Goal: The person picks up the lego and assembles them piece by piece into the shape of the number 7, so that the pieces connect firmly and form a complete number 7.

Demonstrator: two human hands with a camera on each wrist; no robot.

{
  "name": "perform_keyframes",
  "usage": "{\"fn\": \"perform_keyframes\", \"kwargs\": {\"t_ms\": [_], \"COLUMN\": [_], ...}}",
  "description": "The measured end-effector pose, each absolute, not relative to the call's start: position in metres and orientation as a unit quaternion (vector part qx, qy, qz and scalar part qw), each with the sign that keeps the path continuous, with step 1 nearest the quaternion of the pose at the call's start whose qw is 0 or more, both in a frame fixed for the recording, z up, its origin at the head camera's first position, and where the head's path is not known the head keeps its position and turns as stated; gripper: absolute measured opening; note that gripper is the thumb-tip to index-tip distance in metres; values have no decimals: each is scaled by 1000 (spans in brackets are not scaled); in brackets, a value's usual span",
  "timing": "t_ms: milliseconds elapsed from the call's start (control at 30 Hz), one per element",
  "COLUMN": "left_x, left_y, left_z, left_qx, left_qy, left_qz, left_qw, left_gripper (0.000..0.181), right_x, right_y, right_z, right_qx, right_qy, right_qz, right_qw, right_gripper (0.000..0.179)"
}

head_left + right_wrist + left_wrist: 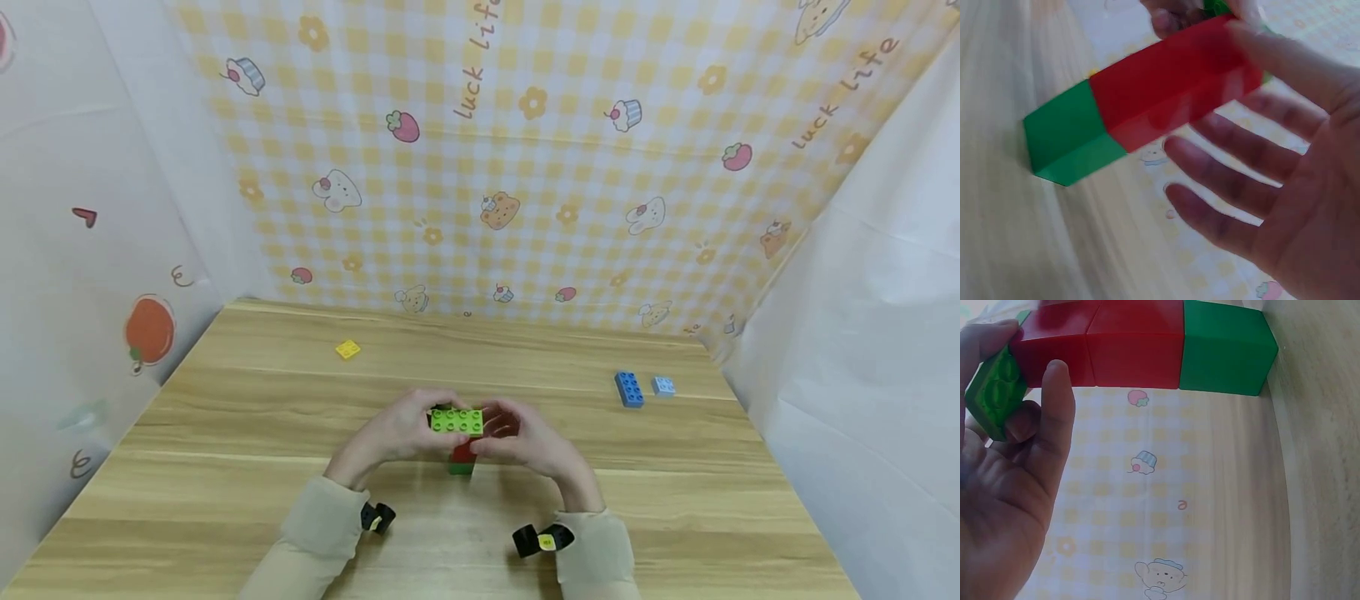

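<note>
A tower of blocks stands between the hands, with a green block (1229, 350) at its foot and red blocks (1138, 350) above it. At its top lies a lime-green studded brick (457, 422), studs facing up. My left hand (405, 427) pinches this brick between thumb and fingers, while one finger reaches alongside the red part. My right hand (525, 437) curves around the other side, its thumb overlapping the upper red block in the right wrist view and its other fingers spread loosely behind the tower. That view is blurred.
On the wooden table (225, 500), a small yellow brick (348, 349) lies at the back left. A blue brick (629, 389) and a smaller light-blue brick (663, 386) lie at the back right. A checked cloth (465, 167) hangs behind, with white sheets at both sides.
</note>
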State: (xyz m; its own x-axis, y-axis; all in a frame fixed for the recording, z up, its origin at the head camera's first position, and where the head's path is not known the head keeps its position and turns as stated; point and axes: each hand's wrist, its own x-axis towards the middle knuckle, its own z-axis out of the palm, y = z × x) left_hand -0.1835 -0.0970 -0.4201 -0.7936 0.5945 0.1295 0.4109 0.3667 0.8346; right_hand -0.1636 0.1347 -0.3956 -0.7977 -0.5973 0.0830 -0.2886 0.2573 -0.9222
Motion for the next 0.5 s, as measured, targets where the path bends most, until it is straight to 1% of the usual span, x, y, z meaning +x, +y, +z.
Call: {"fn": "perform_keyframes", "kwargs": {"t_ms": [67,233,500], "left_x": [-183,-183,-181], "left_y": [-97,-98,-99], "left_z": [-420,-418,-419], "left_qx": [304,303,303], "left_qy": [820,821,825], "left_qz": [474,474,467], "left_qw": [100,101,99], "left_gripper": [25,24,24], "right_x": [-163,-164,-164], "right_y": [136,135,133], "right_z": [-394,-394,-396], "right_qx": [-286,-310,-336], "right_qy": [773,772,768], "right_qz": [-552,-549,-541], "right_qw": [126,84,69], "right_gripper": [33,27,24]}}
